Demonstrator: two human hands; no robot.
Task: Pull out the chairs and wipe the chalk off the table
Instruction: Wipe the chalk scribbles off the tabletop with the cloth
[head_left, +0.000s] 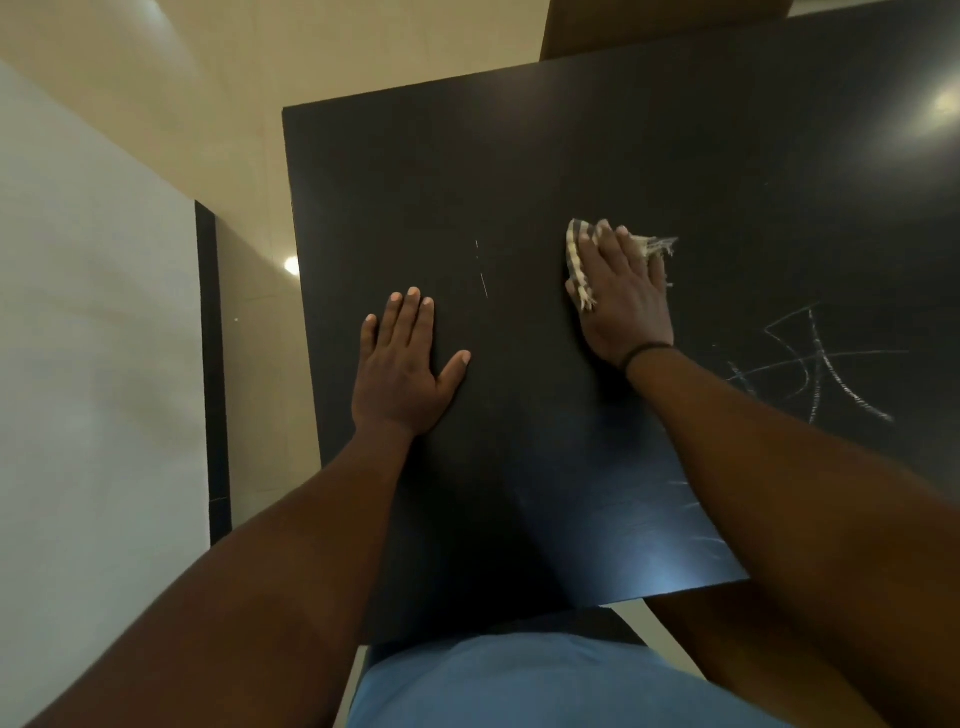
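Observation:
A black table (519, 166) fills the middle of the view. My right hand (623, 296) lies flat on a striped, frayed cloth (576, 260) and presses it onto the tabletop with straight fingers. My left hand (402, 364) rests flat on the table to the left, fingers spread, holding nothing. White chalk lines (815, 364) cross the table to the right of the cloth. Two thin chalk strokes (483, 280) remain between my hands. Faint smears (691, 509) show near the front edge.
A brown chair back (623, 26) stands at the table's far edge. A white wall with a dark edge (213, 364) runs along the left, with beige floor (249, 291) between it and the table. Below the front edge, a dark seat (613, 626) shows.

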